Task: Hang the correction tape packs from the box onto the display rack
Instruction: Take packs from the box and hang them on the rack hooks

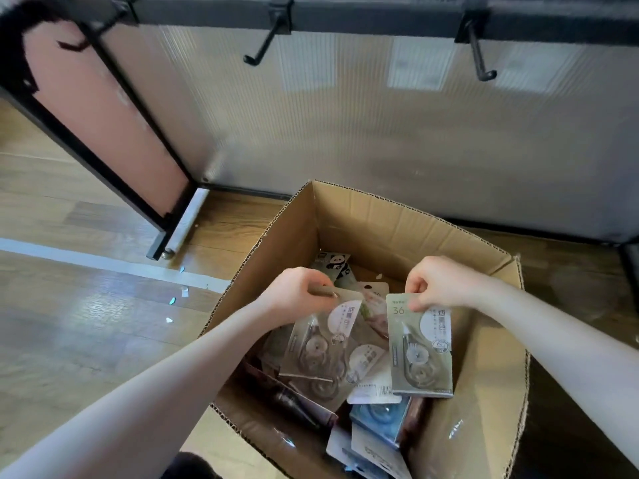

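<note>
We hold two flat grey-green carded correction tape packs by their top edges, where the hang holes would sit: our right hand (437, 283) pinches one pack (420, 347), our left hand (299, 292) pinches another (321, 354), above the open brown cardboard box (390, 223). Black metal rack hooks (262, 46) wait bare above.

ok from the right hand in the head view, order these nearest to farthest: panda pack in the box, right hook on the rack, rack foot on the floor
From the right hand, which pinches a pack over the box:
1. Panda pack, just to its left, deep in the box.
2. Right hook, above it on the rack's bar.
3. Rack foot, far left on the floor.
</note>
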`<action>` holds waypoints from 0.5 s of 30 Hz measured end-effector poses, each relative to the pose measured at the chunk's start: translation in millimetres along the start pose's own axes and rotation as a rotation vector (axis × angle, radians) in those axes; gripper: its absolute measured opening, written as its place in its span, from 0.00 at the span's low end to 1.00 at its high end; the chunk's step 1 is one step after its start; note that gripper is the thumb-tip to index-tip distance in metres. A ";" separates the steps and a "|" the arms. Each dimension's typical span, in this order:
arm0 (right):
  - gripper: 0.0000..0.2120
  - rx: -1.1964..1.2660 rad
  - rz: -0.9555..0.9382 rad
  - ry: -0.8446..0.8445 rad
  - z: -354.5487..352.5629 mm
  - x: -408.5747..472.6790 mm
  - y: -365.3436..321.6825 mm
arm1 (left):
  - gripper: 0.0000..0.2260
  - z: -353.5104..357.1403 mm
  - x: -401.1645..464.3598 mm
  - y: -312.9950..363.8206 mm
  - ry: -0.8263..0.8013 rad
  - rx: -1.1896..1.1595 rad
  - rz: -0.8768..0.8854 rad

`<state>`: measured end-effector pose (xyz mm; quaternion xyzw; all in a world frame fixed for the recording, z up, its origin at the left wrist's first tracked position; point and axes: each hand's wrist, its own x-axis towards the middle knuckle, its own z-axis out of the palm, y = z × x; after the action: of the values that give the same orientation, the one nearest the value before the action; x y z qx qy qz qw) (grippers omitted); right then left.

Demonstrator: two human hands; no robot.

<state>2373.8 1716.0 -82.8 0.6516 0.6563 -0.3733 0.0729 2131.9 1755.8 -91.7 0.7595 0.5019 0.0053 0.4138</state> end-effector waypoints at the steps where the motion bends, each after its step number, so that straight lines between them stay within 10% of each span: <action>1: 0.02 -0.013 -0.005 0.016 -1.7 -4.6 -2.2 | 0.04 -5.2 -1.3 3.3 0.000 0.050 0.019; 15: 0.04 -0.061 -0.150 0.491 -73.1 -70.5 -48.7 | 0.02 -83.1 -60.4 72.9 0.191 0.412 0.175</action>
<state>2368.0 1708.5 29.5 0.6699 0.7116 -0.1883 -0.0969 2122.0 1750.1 33.7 0.8645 0.4615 0.0101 0.1987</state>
